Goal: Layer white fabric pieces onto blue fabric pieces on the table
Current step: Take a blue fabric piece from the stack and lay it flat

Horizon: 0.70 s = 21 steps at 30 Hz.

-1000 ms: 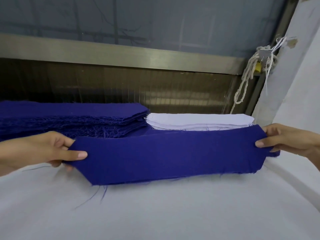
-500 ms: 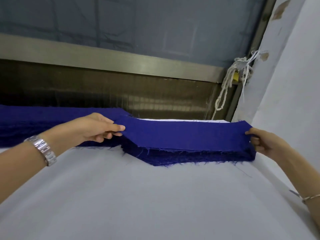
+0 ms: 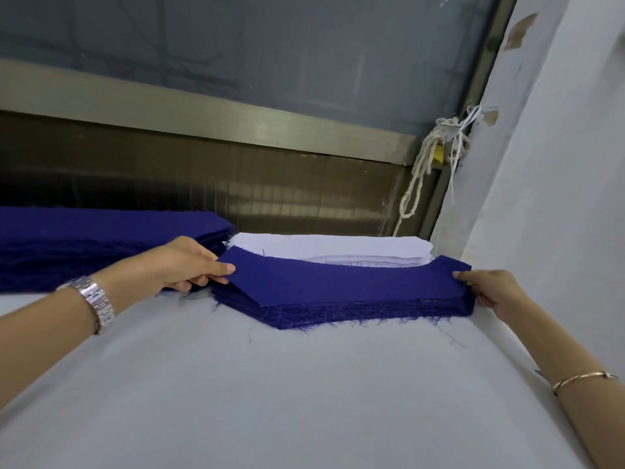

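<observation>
Since the blue piece point(image 3: 338, 282) was laid onto the stack point(image 3: 355, 314), ends pinched by the left hand point(image 3: 189, 265) and right hand point(image 3: 488, 289), white fabric point(image 3: 338, 247) is probably needed next.

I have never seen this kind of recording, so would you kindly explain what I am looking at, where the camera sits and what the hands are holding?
There is no machine here: a person works with two bare hands, and the single camera is worn on the head, looking forward and down. The left hand, with a metal watch on its wrist, pinches the left end of the top blue piece. The right hand, with a thin bangle, pinches its right end. That piece lies on top of a small blue stack with frayed edges, on the pale table. Just behind it sits a stack of white pieces, and to the left a larger blue pile. A rope hangs in the far corner by the window.
</observation>
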### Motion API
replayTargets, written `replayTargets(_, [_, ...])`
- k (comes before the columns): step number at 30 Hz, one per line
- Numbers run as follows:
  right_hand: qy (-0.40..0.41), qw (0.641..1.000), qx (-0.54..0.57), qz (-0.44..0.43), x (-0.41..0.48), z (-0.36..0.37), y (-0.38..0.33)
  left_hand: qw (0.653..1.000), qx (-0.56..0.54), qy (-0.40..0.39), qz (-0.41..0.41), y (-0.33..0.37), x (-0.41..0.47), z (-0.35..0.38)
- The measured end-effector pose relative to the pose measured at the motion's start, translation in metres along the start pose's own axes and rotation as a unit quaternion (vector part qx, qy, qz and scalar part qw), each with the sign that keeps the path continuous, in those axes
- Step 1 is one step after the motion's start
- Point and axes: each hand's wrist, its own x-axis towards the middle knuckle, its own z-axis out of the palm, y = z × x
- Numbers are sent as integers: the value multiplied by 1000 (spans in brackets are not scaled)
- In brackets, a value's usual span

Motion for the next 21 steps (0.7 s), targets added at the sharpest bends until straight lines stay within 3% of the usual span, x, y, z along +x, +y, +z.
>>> replayTargets(7, [4,990,-95,-106,-5,4,3,1000,26,0,-13,-4,2,5])
replayTargets(18, [26,985,-140,-96,3,1,6,999,44,20,-6,-9,5,8])
replayTargets(21, [38,982,-157,-98,5,0,7,987,142,71,13,-4,1,10])
